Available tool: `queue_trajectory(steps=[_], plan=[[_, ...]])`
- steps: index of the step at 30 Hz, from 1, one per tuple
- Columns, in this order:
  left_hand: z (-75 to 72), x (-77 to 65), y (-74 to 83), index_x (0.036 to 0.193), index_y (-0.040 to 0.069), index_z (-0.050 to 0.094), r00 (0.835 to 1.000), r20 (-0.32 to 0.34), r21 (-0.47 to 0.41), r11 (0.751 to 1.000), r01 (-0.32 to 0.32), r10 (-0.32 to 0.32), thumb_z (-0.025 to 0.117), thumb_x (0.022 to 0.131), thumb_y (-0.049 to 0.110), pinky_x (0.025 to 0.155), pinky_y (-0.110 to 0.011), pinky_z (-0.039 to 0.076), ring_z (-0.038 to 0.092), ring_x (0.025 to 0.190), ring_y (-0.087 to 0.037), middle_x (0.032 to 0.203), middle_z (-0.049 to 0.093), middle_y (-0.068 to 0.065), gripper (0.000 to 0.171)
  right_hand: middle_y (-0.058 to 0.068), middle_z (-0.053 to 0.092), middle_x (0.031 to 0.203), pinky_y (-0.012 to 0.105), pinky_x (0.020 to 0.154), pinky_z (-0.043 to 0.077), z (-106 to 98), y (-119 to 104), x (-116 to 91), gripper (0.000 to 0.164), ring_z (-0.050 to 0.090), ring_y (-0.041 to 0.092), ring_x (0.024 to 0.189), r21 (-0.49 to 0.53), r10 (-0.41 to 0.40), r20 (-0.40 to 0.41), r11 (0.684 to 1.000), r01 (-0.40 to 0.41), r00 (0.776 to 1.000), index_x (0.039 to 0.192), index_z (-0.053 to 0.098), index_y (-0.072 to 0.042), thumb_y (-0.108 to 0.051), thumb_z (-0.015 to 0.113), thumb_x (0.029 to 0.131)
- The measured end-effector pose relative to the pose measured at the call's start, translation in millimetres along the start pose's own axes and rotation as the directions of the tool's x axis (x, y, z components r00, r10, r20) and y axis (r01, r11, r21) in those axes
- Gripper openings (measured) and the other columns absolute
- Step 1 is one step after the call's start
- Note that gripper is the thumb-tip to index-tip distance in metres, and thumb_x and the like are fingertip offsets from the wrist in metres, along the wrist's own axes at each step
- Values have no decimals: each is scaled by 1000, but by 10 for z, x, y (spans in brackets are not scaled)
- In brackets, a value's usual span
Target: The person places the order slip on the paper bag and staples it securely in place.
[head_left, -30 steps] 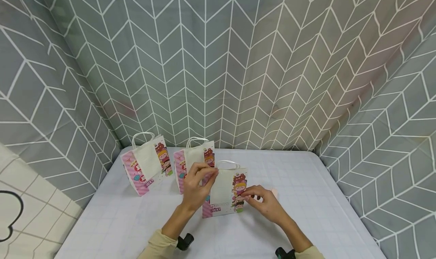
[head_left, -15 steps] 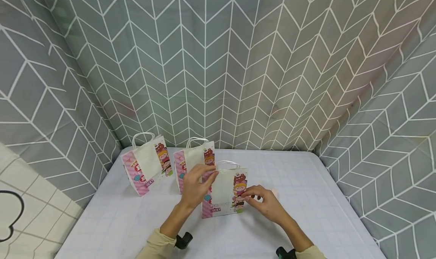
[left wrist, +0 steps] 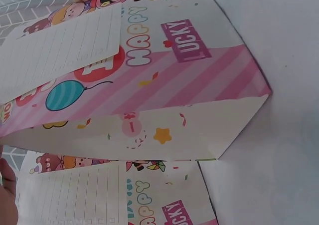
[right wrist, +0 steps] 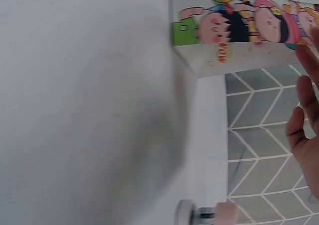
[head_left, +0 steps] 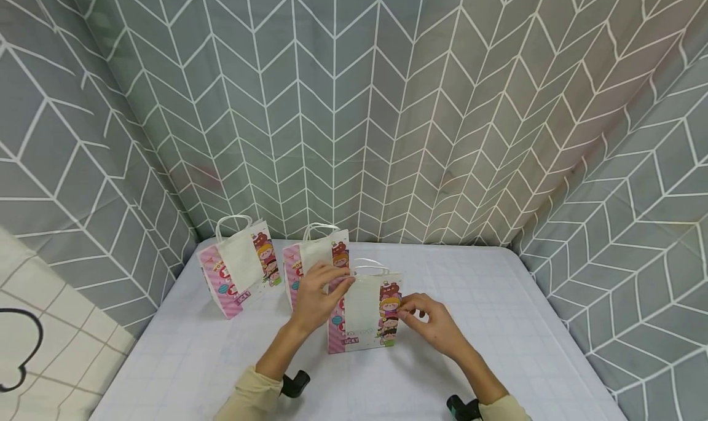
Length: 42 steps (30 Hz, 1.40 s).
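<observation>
A white and pink paper gift bag [head_left: 362, 310] with cartoon figures stands upright near the middle of the table, its white handles up. A lined paper sheet [left wrist: 65, 50] lies over its front. My left hand [head_left: 318, 295] pinches the top edge at the left corner with thumb and forefinger. At the right side edge, my right hand [head_left: 434, 322] pinches the bag between thumb and forefinger, its other fingers curved loosely behind. The right wrist view shows the fingers [right wrist: 309, 63] at the bag's side panel. Only a little of the left hand shows in the left wrist view.
Two matching bags stand behind and left: one paper bag [head_left: 293, 267] partly covered by my left hand, another paper bag [head_left: 238, 267] farther left. A small pink and silver object [right wrist: 204, 214] sits on the white table [head_left: 470, 273]. A patterned curtain [head_left: 354, 132] encloses the table.
My right hand has shifted slightly up along the bag's right edge. My left forearm has drifted slightly left while the fingers stay at the top corner. The bags hold their places.
</observation>
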<state>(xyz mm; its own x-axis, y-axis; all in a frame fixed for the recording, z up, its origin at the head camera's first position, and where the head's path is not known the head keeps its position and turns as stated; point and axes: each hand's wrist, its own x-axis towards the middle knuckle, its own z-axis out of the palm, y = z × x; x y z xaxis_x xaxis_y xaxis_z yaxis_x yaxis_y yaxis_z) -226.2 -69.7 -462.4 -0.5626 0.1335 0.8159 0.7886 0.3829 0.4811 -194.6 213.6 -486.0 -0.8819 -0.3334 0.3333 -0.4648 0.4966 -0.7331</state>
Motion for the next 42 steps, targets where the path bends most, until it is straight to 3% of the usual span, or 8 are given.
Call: queue_trajectory(steps=[6,13,16,20,24,29,37,42], plan=[[23,51,-9,102,11,79,998,58,-59,998,26,-23,82,84,12,74,-30,51,62,91,-16,99,77,-1,18,-3,61,107,33,77,42,-72,-65,134,23,55,13,98,39,-64,-186,997,72,980,82,52,-18,-16,72,94],[40,69,-5,100,11,79,996,67,-102,993,58,-51,83,82,9,78,-28,51,63,92,-17,98,76,-1,19,18,57,115,43,80,34,-68,-377,245,26,47,20,104,77,-127,-272,985,153,954,103,50,2,0,72,89],[49,68,-1,100,10,79,997,56,-108,992,64,-58,84,80,7,78,-30,51,63,91,-19,97,76,-3,20,21,59,116,43,82,33,-41,-473,287,34,44,28,102,86,-138,-281,982,168,950,116,54,5,3,72,87],[67,65,10,99,9,79,997,52,-114,992,59,-53,84,80,6,73,-33,51,62,89,-21,95,76,-4,21,8,63,115,39,84,35,21,-444,357,45,45,28,104,72,-106,-264,989,129,959,127,58,-6,-3,76,87],[78,66,22,100,10,79,997,59,-106,993,60,-54,84,81,8,70,-31,52,61,88,-18,93,75,-1,20,-7,66,106,39,87,40,62,-418,424,31,49,19,104,49,-105,-232,992,119,967,117,70,-19,-15,79,88],[80,71,20,101,10,80,996,69,-97,993,60,-54,83,83,11,74,-29,52,62,89,-16,94,76,1,18,-9,67,96,34,80,47,79,-451,461,6,53,14,96,47,-156,-208,985,169,966,99,75,-20,-19,74,92],[72,56,43,105,10,77,985,128,-103,986,129,-116,78,89,17,83,-33,57,69,97,-17,102,76,-1,18,-13,67,98,35,83,51,92,-465,461,6,59,9,93,20,-128,-170,991,134,977,101,73,-21,-22,70,96],[89,35,68,109,12,72,967,190,-118,974,193,-168,72,95,20,79,-32,59,72,95,-15,104,75,-2,17,-13,69,97,36,83,53,86,-465,460,7,63,9,92,19,-142,-160,989,147,977,101,74,-23,-21,69,97]])
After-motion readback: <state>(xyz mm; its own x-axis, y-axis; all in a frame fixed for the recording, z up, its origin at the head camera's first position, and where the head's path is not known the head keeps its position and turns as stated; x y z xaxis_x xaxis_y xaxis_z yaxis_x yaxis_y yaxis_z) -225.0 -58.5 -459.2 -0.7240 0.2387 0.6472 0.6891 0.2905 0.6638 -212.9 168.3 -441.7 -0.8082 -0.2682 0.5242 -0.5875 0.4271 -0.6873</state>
